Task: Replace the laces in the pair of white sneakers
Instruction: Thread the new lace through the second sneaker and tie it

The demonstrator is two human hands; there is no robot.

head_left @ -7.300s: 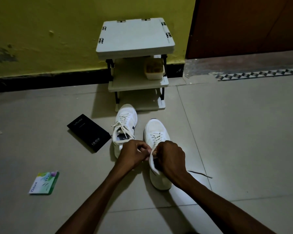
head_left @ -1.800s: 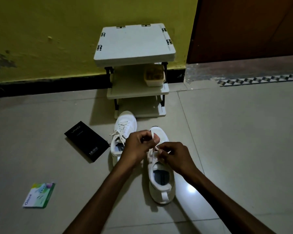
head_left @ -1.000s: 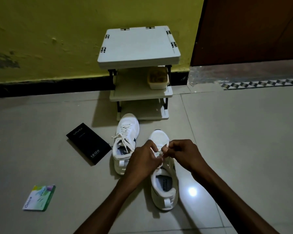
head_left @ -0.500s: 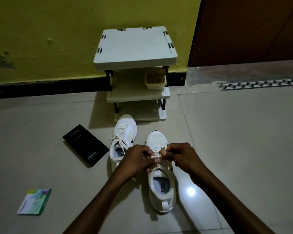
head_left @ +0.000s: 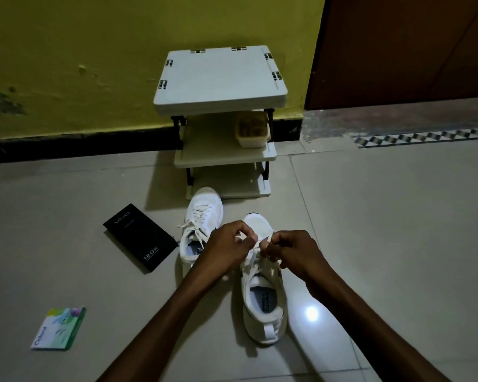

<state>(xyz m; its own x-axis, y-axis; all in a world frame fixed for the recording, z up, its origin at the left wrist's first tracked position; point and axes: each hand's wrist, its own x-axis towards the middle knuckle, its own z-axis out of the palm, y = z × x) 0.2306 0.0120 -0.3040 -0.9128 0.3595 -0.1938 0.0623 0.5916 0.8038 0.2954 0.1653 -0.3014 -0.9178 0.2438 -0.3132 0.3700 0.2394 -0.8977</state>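
Two lace ends [head_left: 254,253] are pinched over the near sneaker [head_left: 263,299], by left hand [head_left: 226,247] and right hand [head_left: 291,250], likely kept taut for threading. Second sneaker [head_left: 202,224] is left beside it on the floor [head_left: 384,244].

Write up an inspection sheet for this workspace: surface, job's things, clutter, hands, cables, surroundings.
Surface: pale tiled floor, a spot of light glare on it.
Job's things: near sneaker under the hands, its lace drawn up between them; far sneaker laced, ends loose, toe at the foot of the shelf rack.
Clutter: black box left of the far sneaker; green-and-white packet lying flat, nearer the camera.
Hands: left hand and right hand each pinch the lace.
Cables: nothing seen.
Surroundings: shelf rack against a yellow wall, a small container on its middle shelf; brown door to the right.
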